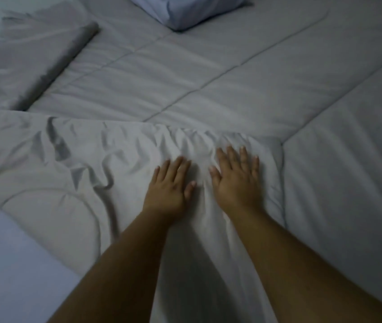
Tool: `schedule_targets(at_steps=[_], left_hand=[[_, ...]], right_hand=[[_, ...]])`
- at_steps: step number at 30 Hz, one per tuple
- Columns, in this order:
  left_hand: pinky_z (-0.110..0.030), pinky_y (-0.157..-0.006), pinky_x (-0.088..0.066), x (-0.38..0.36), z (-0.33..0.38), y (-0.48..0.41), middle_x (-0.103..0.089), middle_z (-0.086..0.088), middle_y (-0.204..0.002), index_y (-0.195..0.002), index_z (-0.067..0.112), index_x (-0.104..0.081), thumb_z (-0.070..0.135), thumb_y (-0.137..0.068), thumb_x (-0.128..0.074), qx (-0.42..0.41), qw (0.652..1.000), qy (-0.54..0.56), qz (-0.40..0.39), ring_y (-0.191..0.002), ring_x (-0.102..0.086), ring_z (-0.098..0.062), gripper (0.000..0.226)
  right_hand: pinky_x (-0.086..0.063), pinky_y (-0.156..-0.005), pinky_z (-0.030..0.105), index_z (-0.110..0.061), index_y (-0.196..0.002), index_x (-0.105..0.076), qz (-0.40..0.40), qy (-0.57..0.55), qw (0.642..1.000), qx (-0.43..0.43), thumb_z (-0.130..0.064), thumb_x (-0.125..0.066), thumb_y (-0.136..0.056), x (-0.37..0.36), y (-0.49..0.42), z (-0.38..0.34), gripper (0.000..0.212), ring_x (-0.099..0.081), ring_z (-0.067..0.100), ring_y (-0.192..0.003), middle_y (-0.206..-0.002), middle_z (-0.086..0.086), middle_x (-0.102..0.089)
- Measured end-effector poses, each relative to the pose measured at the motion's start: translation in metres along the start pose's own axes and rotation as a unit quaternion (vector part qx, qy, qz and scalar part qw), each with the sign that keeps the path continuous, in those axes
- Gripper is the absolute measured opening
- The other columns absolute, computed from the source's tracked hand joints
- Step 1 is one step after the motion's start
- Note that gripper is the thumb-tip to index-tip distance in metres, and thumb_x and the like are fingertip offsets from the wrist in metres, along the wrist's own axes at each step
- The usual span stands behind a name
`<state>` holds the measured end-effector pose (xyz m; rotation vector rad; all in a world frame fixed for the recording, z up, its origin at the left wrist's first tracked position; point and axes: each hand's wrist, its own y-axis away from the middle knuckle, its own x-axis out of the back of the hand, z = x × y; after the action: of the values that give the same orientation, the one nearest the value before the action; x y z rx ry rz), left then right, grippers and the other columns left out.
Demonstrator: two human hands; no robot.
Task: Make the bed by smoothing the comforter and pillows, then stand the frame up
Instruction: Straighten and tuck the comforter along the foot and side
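Note:
A grey quilted comforter [208,73] covers most of the bed. Its near part is folded back and bunched into wrinkles in the lower middle of the view. My left hand [170,185] lies flat on that wrinkled fold, fingers spread, palm down. My right hand [237,180] presses flat beside it, a hand's width to the right, fingers apart. Neither hand holds anything. A pale blue pillow [185,10] lies at the top middle, cut off by the frame edge. No frame is in view.
A rolled, folded-over edge of the comforter [61,64] runs diagonally at the upper left. A pale bed sheet [5,264] shows bare at the lower left, beyond the comforter's rounded corner.

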<state>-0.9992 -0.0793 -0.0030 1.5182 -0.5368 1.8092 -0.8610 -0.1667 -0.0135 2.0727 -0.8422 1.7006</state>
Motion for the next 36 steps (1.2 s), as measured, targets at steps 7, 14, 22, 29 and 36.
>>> schedule_targets(at_steps=[7, 14, 22, 29, 36], left_hand=[[-0.039, -0.119, -0.004, -0.001, 0.021, -0.088, -0.012, 0.001, -0.16, -0.15, 0.03, -0.017, 0.058, -0.091, -0.016, -0.059, 0.997, -0.034, 0.022, -0.148, -0.006, -0.025, 0.066], [-0.042, -0.118, -0.008, -0.017, 0.02, -0.131, -0.026, 0.001, -0.156, -0.148, 0.039, -0.018, 0.051, -0.096, -0.021, -0.091, 0.993, -0.069, -0.008, -0.145, -0.018, -0.027, 0.053], [-0.043, -0.095, -0.035, -0.032, 0.017, -0.105, -0.058, -0.011, -0.121, -0.142, 0.033, -0.036, 0.054, -0.085, -0.009, -0.092, 0.988, -0.109, 0.056, -0.112, -0.05, -0.037, 0.067], [-0.041, -0.097, -0.035, -0.03, 0.006, -0.045, -0.06, -0.007, -0.122, -0.14, 0.039, -0.038, 0.056, -0.085, -0.005, -0.139, 0.986, -0.086, 0.027, -0.115, -0.051, -0.033, 0.066], [-0.042, -0.099, -0.034, -0.037, -0.017, 0.067, -0.06, -0.003, -0.122, -0.139, 0.042, -0.039, 0.056, -0.081, -0.001, -0.215, 0.974, -0.074, -0.003, -0.116, -0.051, -0.031, 0.07]], right_hand=[[-0.006, -0.115, 0.052, -0.02, -0.139, -0.042, 0.066, 0.013, 0.996, -0.063, -0.047, -0.027, -0.091, -0.008, -0.032, 0.043, 0.057, -0.024, 0.033, -0.141, -0.147, 0.005, -0.041], [-0.018, -0.111, 0.056, -0.033, -0.14, -0.037, 0.059, 0.04, 0.989, -0.127, -0.048, -0.038, -0.09, -0.037, -0.031, 0.058, 0.052, -0.023, 0.044, -0.137, -0.154, 0.004, -0.029], [-0.04, -0.084, 0.045, -0.044, -0.131, -0.045, 0.055, 0.068, 0.983, -0.163, -0.042, -0.045, -0.09, -0.035, -0.018, 0.051, 0.041, -0.05, 0.041, -0.099, -0.149, 0.012, -0.036], [-0.047, -0.074, 0.045, -0.037, -0.122, -0.057, 0.043, 0.059, 0.981, -0.182, -0.037, -0.057, -0.087, -0.022, 0.055, 0.025, 0.035, -0.054, 0.042, -0.087, -0.135, 0.017, -0.05], [-0.048, -0.064, 0.04, -0.039, -0.117, -0.059, 0.067, 0.078, 0.96, -0.26, -0.039, -0.041, -0.085, -0.019, 0.187, -0.027, 0.037, -0.055, 0.038, -0.077, -0.129, 0.014, -0.056]])
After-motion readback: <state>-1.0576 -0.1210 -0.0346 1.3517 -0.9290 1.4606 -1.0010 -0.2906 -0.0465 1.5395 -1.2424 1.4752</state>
